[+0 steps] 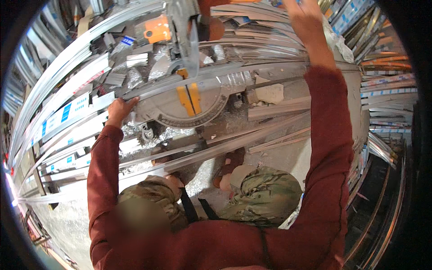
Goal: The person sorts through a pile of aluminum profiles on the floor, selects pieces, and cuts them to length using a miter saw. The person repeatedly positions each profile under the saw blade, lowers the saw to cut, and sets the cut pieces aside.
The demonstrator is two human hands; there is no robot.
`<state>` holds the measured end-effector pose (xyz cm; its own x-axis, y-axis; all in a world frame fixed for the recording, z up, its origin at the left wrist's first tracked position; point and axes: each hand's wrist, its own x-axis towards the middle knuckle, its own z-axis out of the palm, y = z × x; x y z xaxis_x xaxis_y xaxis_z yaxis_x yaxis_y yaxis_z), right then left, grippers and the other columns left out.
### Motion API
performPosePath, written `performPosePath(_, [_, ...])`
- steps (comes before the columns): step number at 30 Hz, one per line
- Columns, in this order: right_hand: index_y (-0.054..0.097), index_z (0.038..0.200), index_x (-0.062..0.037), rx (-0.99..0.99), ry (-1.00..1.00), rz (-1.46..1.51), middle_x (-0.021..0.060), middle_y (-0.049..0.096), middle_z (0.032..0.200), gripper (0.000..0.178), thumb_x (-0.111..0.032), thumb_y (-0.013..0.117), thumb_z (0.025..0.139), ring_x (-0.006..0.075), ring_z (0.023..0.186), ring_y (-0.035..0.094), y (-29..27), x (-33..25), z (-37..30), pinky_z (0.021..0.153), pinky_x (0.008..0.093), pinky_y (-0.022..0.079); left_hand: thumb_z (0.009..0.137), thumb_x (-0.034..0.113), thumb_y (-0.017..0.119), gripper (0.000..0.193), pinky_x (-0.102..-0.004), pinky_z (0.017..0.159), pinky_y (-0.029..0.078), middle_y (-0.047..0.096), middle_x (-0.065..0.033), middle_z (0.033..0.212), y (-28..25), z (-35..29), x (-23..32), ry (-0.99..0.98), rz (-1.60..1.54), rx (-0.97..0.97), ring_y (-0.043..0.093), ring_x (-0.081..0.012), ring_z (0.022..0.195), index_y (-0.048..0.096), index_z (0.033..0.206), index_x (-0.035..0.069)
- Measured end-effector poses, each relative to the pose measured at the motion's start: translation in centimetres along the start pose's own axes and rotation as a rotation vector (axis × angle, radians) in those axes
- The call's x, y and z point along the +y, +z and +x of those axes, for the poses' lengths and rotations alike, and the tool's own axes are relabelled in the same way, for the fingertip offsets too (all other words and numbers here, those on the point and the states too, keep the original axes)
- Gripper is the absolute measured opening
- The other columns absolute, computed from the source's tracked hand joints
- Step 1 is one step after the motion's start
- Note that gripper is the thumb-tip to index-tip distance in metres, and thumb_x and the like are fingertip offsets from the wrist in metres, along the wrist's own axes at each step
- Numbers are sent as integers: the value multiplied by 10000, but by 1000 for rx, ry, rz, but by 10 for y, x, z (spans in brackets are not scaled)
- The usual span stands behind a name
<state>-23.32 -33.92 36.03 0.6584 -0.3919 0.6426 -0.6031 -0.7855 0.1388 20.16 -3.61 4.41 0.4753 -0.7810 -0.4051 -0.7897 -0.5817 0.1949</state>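
A mitre saw (208, 108) with a round grey turntable and a yellow slotted insert (189, 96) sits in front of me. Its raised saw head (182, 22) shows at the top, the blade guard hanging over the fence. My left hand (120, 111) grips a long metal profile (90, 104) at the saw's left end, thumb pointing right along it. White and blue film covers part of that profile. Far forward at the top right, my right hand (306, 11) reaches past the saw above a stack of long profiles (265, 38). Motion smears its fingers, and the frame edge cuts them.
Metal offcuts (116, 79) and an orange piece (156, 29) lie behind the saw. Long strips (216, 146) cross between the saw and my legs. Bundles of profiles (389, 94) fill the right side; more (49, 54) stand at the left.
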Motion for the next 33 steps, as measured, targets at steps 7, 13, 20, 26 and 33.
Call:
performPosePath(7, [647,1162,10,-523,261,233,150,658,988,602,-548,568,950,281,910,636,-2,-105,60,823,421,479,793,858,507,951,-489,896,505,720,-285,967,-8,-12,1,19,9,-20,693,-427,1001,749,940,-50])
performPosePath(13, [723,946,-52,-952,216,307,169,688,769,607,-637,604,834,281,727,697,-43,-144,-14,669,437,527,795,838,524,898,-471,920,494,730,-253,924,-3,-15,-1,29,-36,66,694,-409,1008,759,913,-21])
performPosePath(20, [720,744,-74,-738,221,290,143,707,728,455,-528,713,776,350,711,702,-44,-175,-90,690,462,548,750,857,569,926,-480,894,521,725,-271,990,6,0,-5,2,-46,10,698,-420,997,756,971,-22])
performPosePath(26, [719,747,-35,-672,197,273,160,713,756,510,-545,717,761,339,726,705,-46,-179,-98,692,441,558,789,823,556,908,-483,934,494,723,-275,1001,3,-4,-1,15,-47,2,684,-430,1030,752,982,-43])
performPosePath(33, [696,740,-19,-610,176,305,172,696,756,562,-581,714,724,348,716,685,-33,-182,-126,688,450,546,805,812,548,919,-503,916,509,710,-298,1030,10,-2,-6,40,12,82,681,-451,1023,743,1003,-64])
